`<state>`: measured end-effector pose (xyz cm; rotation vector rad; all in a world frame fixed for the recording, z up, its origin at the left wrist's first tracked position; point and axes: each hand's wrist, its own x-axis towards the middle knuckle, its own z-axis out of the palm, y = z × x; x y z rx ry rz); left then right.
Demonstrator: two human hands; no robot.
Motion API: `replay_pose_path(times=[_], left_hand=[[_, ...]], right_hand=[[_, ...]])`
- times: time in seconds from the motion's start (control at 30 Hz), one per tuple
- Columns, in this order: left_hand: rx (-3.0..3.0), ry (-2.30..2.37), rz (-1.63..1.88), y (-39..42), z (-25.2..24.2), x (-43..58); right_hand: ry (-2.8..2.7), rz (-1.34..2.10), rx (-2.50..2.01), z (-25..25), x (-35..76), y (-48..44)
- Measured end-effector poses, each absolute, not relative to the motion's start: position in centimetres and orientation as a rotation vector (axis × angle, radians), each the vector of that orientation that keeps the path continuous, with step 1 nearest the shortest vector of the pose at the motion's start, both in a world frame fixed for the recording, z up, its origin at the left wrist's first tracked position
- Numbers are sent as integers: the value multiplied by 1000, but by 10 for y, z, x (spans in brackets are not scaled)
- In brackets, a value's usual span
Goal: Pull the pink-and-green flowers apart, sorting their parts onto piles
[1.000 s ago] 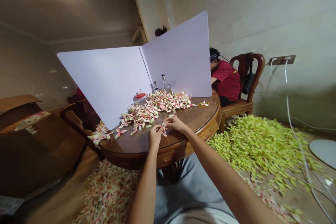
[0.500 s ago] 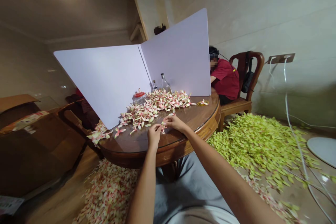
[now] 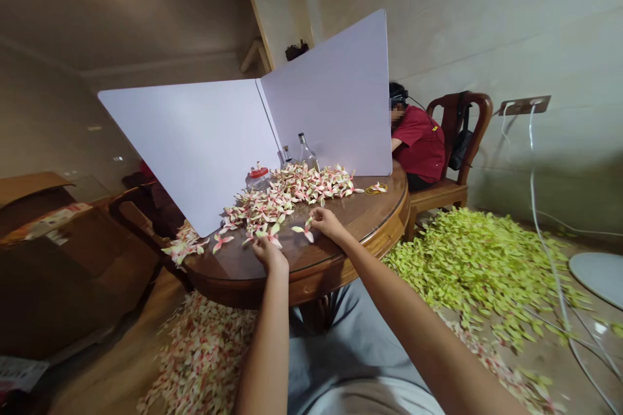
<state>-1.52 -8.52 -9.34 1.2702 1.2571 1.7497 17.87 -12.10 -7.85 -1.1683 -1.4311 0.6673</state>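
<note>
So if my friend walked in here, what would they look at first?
Probably the big heap of green petals on the floor at the right. Next come the pink-and-cream flowers piled on the round wooden table, near the person's left hand and right hand. A tall white folding screen stands behind them.

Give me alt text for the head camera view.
The left hand and right hand reach over a round wooden table, beside a heap of pink-and-cream flowers. A white divider stands behind it; a green pile lies on the floor.
</note>
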Motion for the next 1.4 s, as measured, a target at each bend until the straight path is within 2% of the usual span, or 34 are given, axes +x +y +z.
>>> replay_pose_path(times=[0.2,0.47,0.73,1.4], left_hand=[[1375,1207,1755,-90,-93,-14],[1806,982,1393,-108,-91,-3],[1818,896,1242,-106,-92,-2],[1772,925,1223,-104,-94,-2]], right_hand=[[-1433,489,-1181,-70,175,-130],[-1714,653,-998,-61,166,-139],[-1689,688,-962,-61,170,-139],[-1614,890,-901,-62,172,-137]])
